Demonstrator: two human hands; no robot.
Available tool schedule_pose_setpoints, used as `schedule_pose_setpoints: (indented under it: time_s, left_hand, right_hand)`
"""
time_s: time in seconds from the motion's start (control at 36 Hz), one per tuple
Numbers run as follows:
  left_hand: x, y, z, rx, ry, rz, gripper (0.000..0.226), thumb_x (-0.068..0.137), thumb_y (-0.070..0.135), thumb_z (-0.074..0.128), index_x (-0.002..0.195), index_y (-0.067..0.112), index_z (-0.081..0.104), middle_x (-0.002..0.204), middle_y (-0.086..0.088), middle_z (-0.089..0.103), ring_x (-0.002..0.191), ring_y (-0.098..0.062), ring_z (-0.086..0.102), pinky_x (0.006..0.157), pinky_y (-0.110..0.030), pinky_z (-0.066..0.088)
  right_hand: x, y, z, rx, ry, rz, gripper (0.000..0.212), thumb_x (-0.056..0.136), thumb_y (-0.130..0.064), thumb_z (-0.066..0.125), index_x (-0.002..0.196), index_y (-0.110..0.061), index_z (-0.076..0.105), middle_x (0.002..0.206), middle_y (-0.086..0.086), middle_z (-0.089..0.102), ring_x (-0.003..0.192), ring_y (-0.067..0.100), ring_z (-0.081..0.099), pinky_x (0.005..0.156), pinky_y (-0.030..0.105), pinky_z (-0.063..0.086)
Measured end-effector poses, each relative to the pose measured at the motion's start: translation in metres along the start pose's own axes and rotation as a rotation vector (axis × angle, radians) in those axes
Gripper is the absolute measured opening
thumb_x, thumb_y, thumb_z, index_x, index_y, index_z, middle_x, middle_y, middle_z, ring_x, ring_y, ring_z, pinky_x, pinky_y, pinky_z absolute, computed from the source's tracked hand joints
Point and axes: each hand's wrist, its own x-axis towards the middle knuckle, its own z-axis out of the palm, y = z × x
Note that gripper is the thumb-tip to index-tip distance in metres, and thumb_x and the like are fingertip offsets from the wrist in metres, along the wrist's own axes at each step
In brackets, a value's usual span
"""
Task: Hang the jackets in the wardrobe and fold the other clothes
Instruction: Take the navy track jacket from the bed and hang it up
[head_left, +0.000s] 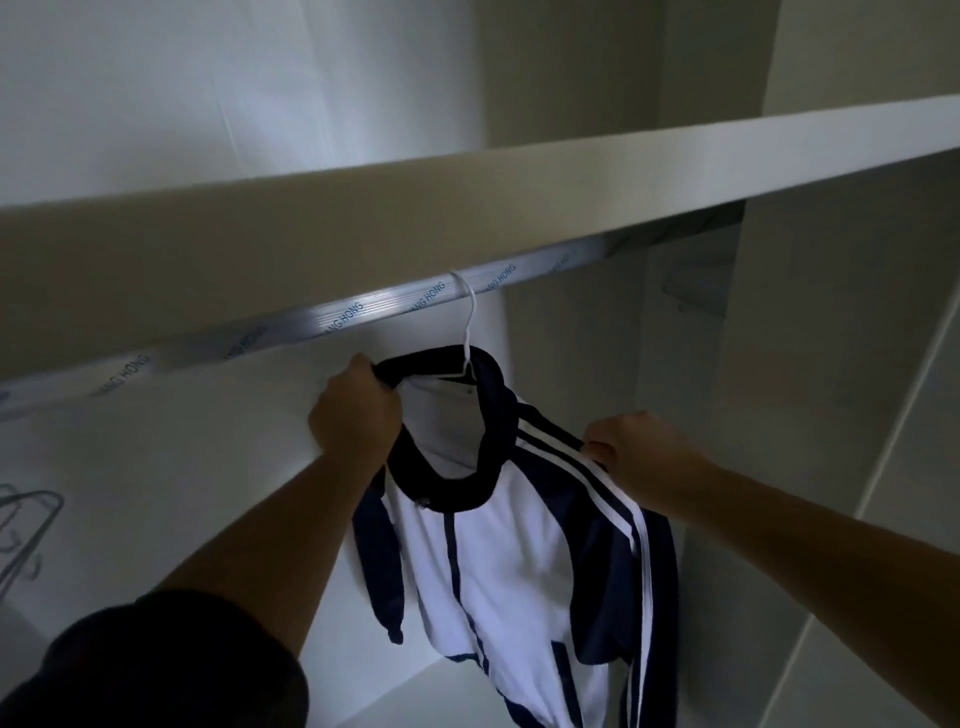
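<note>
Both arms stretch up and forward, forearms bare; left hand (353, 410) fisted tight round the jacket (498, 561) collar, right hand (639, 457) pinching its striped shoulder

Your white-and-navy jacket (498, 561)
You see a navy collar (441, 493), white stripes down its navy sleeve (662, 571), a white hanger (471, 304), and blue lettering on the rail (363, 310).

Soft, smooth cloth for the jacket (509, 561) at 5 o'clock, white panels with a slight sheen, navy collar matt. Thin white hanger (468, 332), glossy, plastic-coated by the look. Shiny metal rail (363, 312) under clear printed film. Matt, smooth white board for the shelf (363, 218) at 12 o'clock. Bare grey wire hangers (31, 519) at 9 o'clock.
</note>
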Motion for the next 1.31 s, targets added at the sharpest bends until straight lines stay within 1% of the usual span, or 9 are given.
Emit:
schedule_pose_setpoints:
  time_s: [0.11, 0.31, 0.42, 0.58, 0.72, 0.89, 1.06, 1.22, 1.31]
  left_hand:
    - [0.007, 0.0, 0.001, -0.064, 0.036, -0.052, 0.014, 0.09, 0.005, 0.041, 0.092, 0.0, 0.054, 0.091, -0.022, 0.06, 0.081, -0.034, 0.058, 0.063, -0.034, 0.038]
    - [0.025, 0.013, 0.003, -0.181, -0.158, -0.101, 0.024, 0.092, 0.01, 0.036, 0.097, 0.006, 0.059, 0.114, -0.022, 0.06, 0.106, -0.038, 0.056, 0.089, -0.039, 0.043]
    - [0.025, 0.016, 0.011, -0.129, -0.254, -0.02, 0.02, 0.091, 0.01, 0.039, 0.074, 0.011, 0.051, 0.101, -0.02, 0.063, 0.097, -0.035, 0.06, 0.08, -0.036, 0.045]
    - [0.028, 0.014, 0.019, -0.104, -0.151, 0.11, 0.023, 0.093, 0.011, 0.037, 0.088, 0.001, 0.057, 0.098, -0.023, 0.058, 0.091, -0.038, 0.059, 0.07, -0.036, 0.042]
    - [0.028, 0.02, 0.018, -0.128, -0.331, 0.069, 0.017, 0.092, 0.015, 0.044, 0.093, 0.001, 0.054, 0.097, -0.018, 0.057, 0.096, -0.034, 0.057, 0.072, -0.03, 0.039]
    - [-0.005, 0.024, 0.004, -0.288, -0.376, 0.008, 0.052, 0.092, 0.021, 0.054, 0.139, 0.006, 0.037, 0.135, -0.019, 0.045, 0.121, -0.034, 0.047, 0.099, -0.04, 0.042]
    - [-0.073, 0.04, -0.013, -0.287, -0.213, 0.153, 0.057, 0.079, 0.049, 0.065, 0.115, 0.009, 0.046, 0.105, -0.005, 0.053, 0.095, -0.023, 0.054, 0.076, -0.038, 0.05]
    - [-0.07, 0.076, -0.015, -0.328, -0.227, 0.037, 0.02, 0.093, 0.008, 0.049, 0.11, -0.002, 0.048, 0.089, -0.019, 0.059, 0.085, -0.037, 0.06, 0.065, -0.036, 0.045]
    - [-0.074, 0.089, -0.022, -0.352, -0.279, 0.011, 0.038, 0.089, 0.016, 0.06, 0.118, 0.0, 0.042, 0.107, -0.022, 0.059, 0.093, -0.037, 0.059, 0.074, -0.04, 0.05]
  right_hand:
    - [-0.005, 0.002, 0.0, 0.007, 0.077, 0.028, 0.041, 0.097, -0.019, 0.046, 0.057, -0.022, 0.041, 0.058, -0.006, 0.044, 0.064, 0.021, 0.049, 0.058, 0.028, 0.036]
    - [-0.015, 0.008, 0.008, 0.261, 0.255, 0.105, 0.038, 0.093, -0.002, 0.044, 0.058, -0.011, 0.036, 0.052, 0.002, 0.036, 0.048, 0.015, 0.03, 0.051, 0.03, 0.026]
    - [-0.023, 0.003, 0.012, 0.145, 0.192, 0.141, 0.03, 0.099, -0.016, 0.04, 0.069, -0.015, 0.04, 0.055, -0.004, 0.04, 0.05, 0.014, 0.038, 0.047, 0.027, 0.029]
    - [-0.026, 0.011, 0.017, 0.044, 0.134, 0.218, 0.033, 0.096, -0.012, 0.04, 0.064, -0.021, 0.04, 0.064, -0.002, 0.05, 0.062, 0.02, 0.052, 0.052, 0.026, 0.035]
    - [-0.028, 0.009, 0.018, -0.081, -0.018, 0.181, 0.021, 0.096, -0.01, 0.035, 0.095, -0.018, 0.055, 0.096, 0.003, 0.063, 0.074, 0.02, 0.054, 0.068, 0.028, 0.046]
    - [-0.061, 0.001, 0.006, 0.092, -0.122, 0.142, 0.032, 0.101, -0.032, 0.037, 0.13, -0.022, 0.045, 0.115, 0.001, 0.063, 0.097, 0.02, 0.06, 0.087, 0.029, 0.045]
    - [-0.107, 0.0, -0.008, 0.098, -0.2, 0.114, 0.03, 0.099, -0.03, 0.04, 0.127, -0.019, 0.043, 0.115, 0.005, 0.059, 0.098, 0.02, 0.057, 0.077, 0.025, 0.038]
    - [-0.154, 0.003, -0.033, 0.058, -0.247, 0.128, 0.036, 0.1, -0.03, 0.038, 0.135, -0.021, 0.039, 0.13, 0.004, 0.053, 0.116, 0.021, 0.053, 0.091, 0.028, 0.041]
    - [-0.169, 0.004, -0.046, 0.028, -0.224, 0.133, 0.041, 0.099, -0.029, 0.039, 0.14, -0.023, 0.034, 0.136, 0.004, 0.049, 0.121, 0.022, 0.05, 0.098, 0.03, 0.041]
